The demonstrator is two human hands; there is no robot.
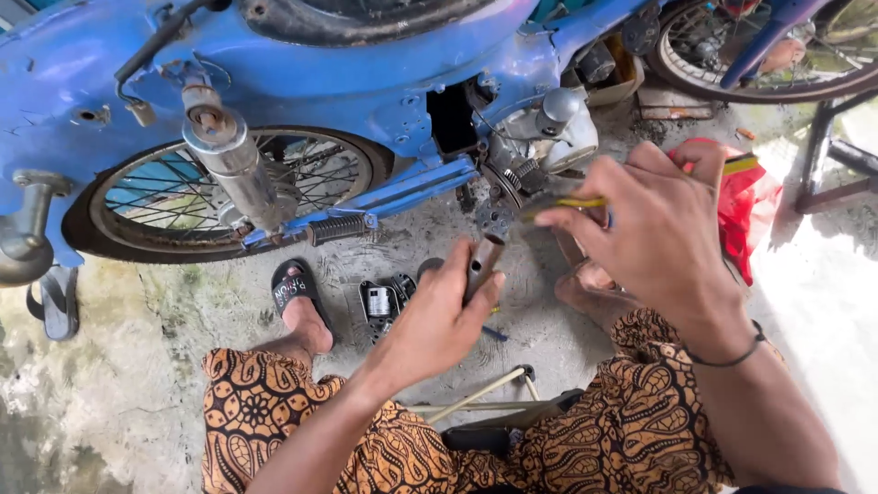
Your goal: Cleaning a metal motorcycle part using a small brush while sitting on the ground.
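Below the blue motorcycle frame, the left hand is gripping a short metal tube, fingers clenched around its lower end. To the right of the frame's engine, the right hand is pinching a yellow-handled tool between thumb and fingertips. Judged from the loose black parts lying on the concrete beneath the frame, disassembly is under way; the tube is not fitted to the machine.

Left hand grips a short metal tube; right hand holds a yellow-handled tool beside the blue motorcycle.
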